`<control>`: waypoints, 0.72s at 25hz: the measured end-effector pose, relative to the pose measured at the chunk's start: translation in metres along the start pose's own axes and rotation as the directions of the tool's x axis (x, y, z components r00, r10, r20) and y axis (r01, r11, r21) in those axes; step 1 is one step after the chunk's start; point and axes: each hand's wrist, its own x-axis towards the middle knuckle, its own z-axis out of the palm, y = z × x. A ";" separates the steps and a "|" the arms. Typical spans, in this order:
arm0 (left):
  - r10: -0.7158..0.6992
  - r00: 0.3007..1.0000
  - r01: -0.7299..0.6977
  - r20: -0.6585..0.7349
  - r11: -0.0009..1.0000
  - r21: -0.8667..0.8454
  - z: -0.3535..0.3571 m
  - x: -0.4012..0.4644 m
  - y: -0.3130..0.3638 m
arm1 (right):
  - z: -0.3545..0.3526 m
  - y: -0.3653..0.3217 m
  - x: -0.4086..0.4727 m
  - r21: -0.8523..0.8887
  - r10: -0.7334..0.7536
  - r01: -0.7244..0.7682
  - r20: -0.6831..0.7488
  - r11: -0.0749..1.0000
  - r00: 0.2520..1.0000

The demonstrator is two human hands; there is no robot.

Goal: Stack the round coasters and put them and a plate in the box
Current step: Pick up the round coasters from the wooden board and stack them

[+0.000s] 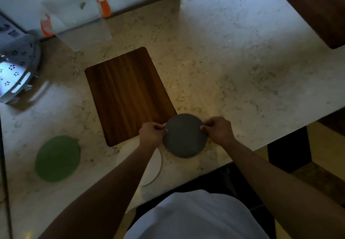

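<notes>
A grey round coaster point(184, 136) lies near the table's front edge, partly over the corner of a wooden board. My left hand point(152, 133) pinches its left rim and my right hand point(218, 130) pinches its right rim. A white round disc point(154, 166), coaster or plate I cannot tell, lies under my left forearm, partly hidden. A green round coaster point(57, 158) rests flat at the front left. The clear plastic box point(78, 20) with orange latches stands at the back left, blurred.
A wooden board point(127, 93) lies in the middle of the marble table point(233, 61). Another dark wooden board point(321, 13) sits at the back right. A perforated metal colander point(16, 71) stands at the left edge.
</notes>
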 end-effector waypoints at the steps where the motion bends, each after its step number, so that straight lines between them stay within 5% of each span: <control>1: 0.021 1.000 -0.021 -0.005 0.999 0.036 0.001 -0.001 0.000 | 0.001 -0.001 0.000 0.001 0.007 -0.007 -0.014 1.000 1.000; 11: 0.216 0.975 -0.192 -0.051 0.937 0.293 0.015 -0.022 0.003 | 0.003 -0.001 -0.011 -0.100 0.027 -0.035 -0.076 0.994 0.997; 18: 0.199 0.975 -0.161 -0.094 0.937 0.310 0.020 -0.023 0.002 | 0.009 -0.001 -0.019 -0.085 0.010 -0.022 -0.137 0.996 0.991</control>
